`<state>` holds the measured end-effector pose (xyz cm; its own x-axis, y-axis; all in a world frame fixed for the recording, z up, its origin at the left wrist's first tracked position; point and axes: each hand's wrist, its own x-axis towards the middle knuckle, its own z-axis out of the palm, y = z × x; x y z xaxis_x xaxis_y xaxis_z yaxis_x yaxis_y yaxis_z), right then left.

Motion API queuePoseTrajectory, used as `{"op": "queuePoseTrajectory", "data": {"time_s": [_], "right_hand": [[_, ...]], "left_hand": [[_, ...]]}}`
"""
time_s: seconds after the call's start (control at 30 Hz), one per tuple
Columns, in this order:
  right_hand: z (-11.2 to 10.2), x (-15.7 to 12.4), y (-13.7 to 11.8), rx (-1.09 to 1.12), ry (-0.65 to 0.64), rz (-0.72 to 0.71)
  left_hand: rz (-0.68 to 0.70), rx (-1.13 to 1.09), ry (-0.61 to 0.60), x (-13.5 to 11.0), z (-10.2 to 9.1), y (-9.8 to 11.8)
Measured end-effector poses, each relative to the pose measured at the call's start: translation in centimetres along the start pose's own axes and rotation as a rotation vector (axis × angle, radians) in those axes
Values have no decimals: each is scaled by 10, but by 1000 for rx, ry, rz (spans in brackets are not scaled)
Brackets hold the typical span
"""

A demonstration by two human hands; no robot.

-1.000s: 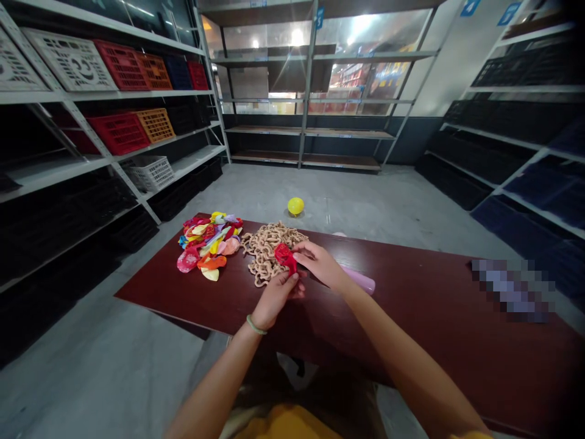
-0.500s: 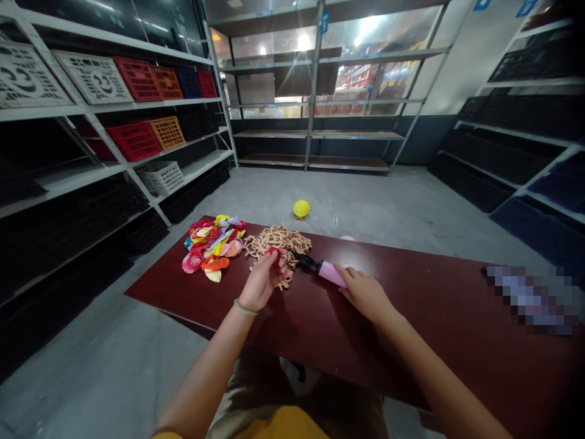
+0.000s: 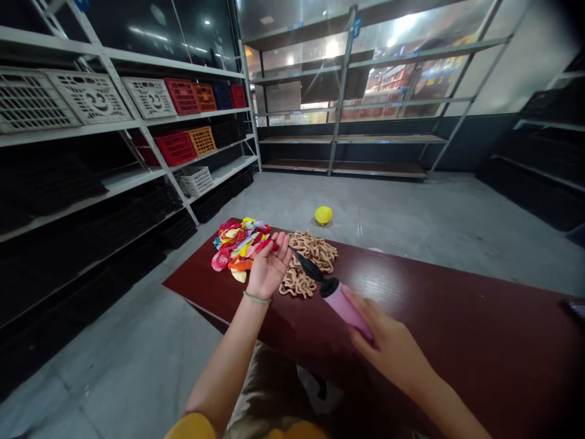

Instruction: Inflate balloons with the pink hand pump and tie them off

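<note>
My left hand (image 3: 269,268) is turned palm up above the table, its fingers mostly stretched out, with a small red balloon (image 3: 275,246) held at the thumb and fingers. My right hand (image 3: 384,341) is wrapped round the pink barrel of a hand balloon pump (image 3: 345,308). The pump's black nozzle points up and left towards my left fingertips; whether it touches the balloon I cannot tell. Beyond my left hand lies a pile of colourful uninflated balloons (image 3: 240,247). A heap of long, thin beige balloons (image 3: 315,250) lies behind the nozzle, on the dark red table (image 3: 411,305).
A yellow inflated balloon (image 3: 323,214) rests on the grey floor past the table. Shelves on the left hold white crates (image 3: 148,97), red crates (image 3: 176,148) and others. A metal rack (image 3: 340,110) stands at the back. A blurred-out object (image 3: 576,308) lies at the table's right edge.
My left hand has opened out, palm up, still with the red balloon. The pump in my right hand has been raised and tilted closer to me. The view has swung left.
</note>
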<state>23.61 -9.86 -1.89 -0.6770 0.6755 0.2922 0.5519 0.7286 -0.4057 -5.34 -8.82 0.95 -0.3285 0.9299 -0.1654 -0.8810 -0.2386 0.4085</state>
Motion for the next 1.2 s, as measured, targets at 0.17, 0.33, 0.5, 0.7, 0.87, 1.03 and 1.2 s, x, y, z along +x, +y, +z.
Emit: {"op": "queuePoseTrajectory", "data": {"time_s": [0.17, 0.33, 0.5, 0.7, 0.87, 1.03, 1.2], "right_hand": [[21, 12, -19, -8, -17, 5], [26, 13, -22, -19, -63, 38], [26, 12, -27, -11, -72, 79], [33, 21, -36, 88, -78, 174], [39, 28, -42, 162, -98, 181], [42, 24, -39, 125, -125, 201], [42, -1, -26, 64, -68, 231]], "left_hand": [[11, -3, -5, -5, 0, 0], [67, 78, -17, -8, -3, -6], [169, 173, -37, -8, -4, -20], [187, 163, -43, -12, -3, -46], [229, 125, 9, -16, -3, -56], [340, 196, 66, -11, 1, -48], [383, 200, 82, 10, 8, -21]]}}
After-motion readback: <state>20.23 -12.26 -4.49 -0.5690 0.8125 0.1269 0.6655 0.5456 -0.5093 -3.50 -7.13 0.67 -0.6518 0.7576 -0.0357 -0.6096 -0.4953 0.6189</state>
